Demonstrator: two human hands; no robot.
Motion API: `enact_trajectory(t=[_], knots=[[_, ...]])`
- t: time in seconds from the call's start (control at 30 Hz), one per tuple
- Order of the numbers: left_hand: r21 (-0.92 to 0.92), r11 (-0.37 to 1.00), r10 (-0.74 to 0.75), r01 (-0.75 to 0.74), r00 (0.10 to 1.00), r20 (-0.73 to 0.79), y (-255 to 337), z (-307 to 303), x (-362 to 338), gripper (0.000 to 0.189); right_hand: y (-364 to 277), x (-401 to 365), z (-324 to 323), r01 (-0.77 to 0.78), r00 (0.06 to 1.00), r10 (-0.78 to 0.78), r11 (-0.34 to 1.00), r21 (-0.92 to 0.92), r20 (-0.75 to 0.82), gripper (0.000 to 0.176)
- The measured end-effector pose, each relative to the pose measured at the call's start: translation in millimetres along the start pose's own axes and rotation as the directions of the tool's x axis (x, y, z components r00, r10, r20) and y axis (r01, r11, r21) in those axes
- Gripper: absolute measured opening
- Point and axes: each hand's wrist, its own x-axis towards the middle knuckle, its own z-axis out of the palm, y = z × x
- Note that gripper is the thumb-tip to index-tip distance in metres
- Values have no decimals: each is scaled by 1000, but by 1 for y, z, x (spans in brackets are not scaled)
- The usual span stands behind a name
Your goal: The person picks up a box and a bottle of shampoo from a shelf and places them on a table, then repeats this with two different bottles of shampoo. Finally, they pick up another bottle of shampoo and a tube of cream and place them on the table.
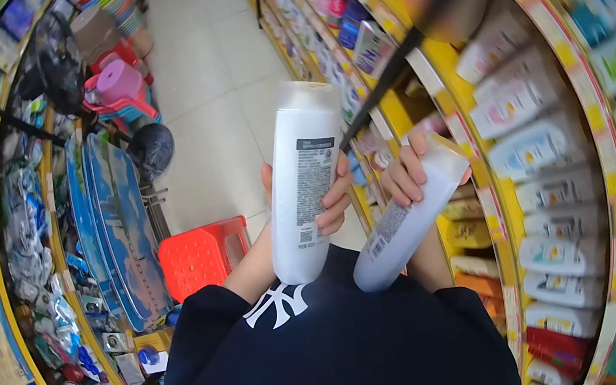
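My left hand (336, 203) is wrapped round a white shampoo-type bottle (296, 194), its fingers showing on the bottle's right side. The bottle's back faces me, with a dark label band, small print and a square code; its cap points away. My right hand (407, 176) grips a second white shampoo-type bottle (395, 239) near its cap end. That one is tilted, cap to the upper right, with blurred print and a barcode towards me. Both bottles are held in front of my chest, close together at their lower ends.
Yellow-edged shelves (503, 243) with rows of bottles (555, 191) stand on my right. On my left are shelves of packaged goods and blue boards (118, 229). A red stool (203, 260), a black fan (58, 62) and stacked stools (120, 81) stand along the tiled aisle (209, 88).
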Motion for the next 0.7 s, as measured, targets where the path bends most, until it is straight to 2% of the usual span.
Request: enact_trajectory(t=[0.07,0.1,0.13,0.2,0.27,0.33,0.37,0.4,0.47,0.53,0.6,0.67,0.7], knots=[[44,997,66,-64,997,-29,42,-5,-1,76,11,38,-36,-41,997,32,991,131,71,68],[46,993,106,-105,994,-21,66,-10,-2,76,12,57,-47,-47,998,43,992,114,39,67],[49,988,149,-149,989,-14,90,-16,-3,76,12,78,-66,-63,994,52,990,127,92,64],[80,964,257,-253,965,-44,138,-17,-6,77,9,119,-95,-83,994,73,988,128,83,60],[133,919,388,-372,913,-126,181,-12,-16,77,11,159,-110,-64,998,65,992,106,-3,39],[198,876,465,-440,880,-101,226,-15,-35,76,8,193,-142,-61,998,58,986,153,25,53],[243,850,500,-468,861,-91,245,-17,-44,76,5,207,-154,-43,999,43,994,98,2,54],[282,828,524,-484,848,-84,263,-18,-52,76,0,219,-168,-41,999,41,999,32,20,55],[368,787,562,-495,821,-99,292,-18,-68,75,-10,228,-192,32,996,-36,998,-51,-86,56],[432,741,601,-514,794,-87,325,-22,-78,76,-22,243,-215,29,982,-46,995,-95,-181,56],[519,671,658,-530,749,-85,360,-31,-84,81,-31,263,-248,62,979,-81,992,-107,-185,53],[649,590,748,-480,627,-217,394,-34,-75,80,-38,289,-271,81,948,-139,975,-207,-287,49],[711,557,778,-429,569,-266,409,-39,-72,79,-45,298,-286,101,944,-161,972,-211,-288,50]])
